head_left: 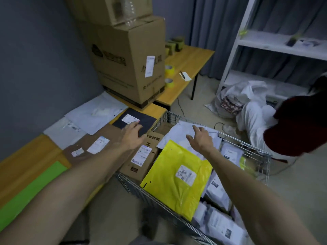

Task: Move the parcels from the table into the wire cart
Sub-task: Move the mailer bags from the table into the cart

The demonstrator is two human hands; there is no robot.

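We stretch our left hand (131, 134), fingers straight and gripping nothing, onto the black parcel (141, 121) at the tabletop (26, 167) edge, while our right hand (200, 138) hovers spread and empty over the cart (247, 144), which holds a box (139, 165), a yellow parcel (169, 184) and white parcels (178, 132).

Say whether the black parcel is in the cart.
Out: the black parcel lies flat on the table beside the wire cart, under the left hand.

A parcel-sorting back room: labelled mailers (178, 175) fill a wire cart (247, 144), cartons (127, 59) and tape rolls (169, 69) crowd the desk (191, 61).
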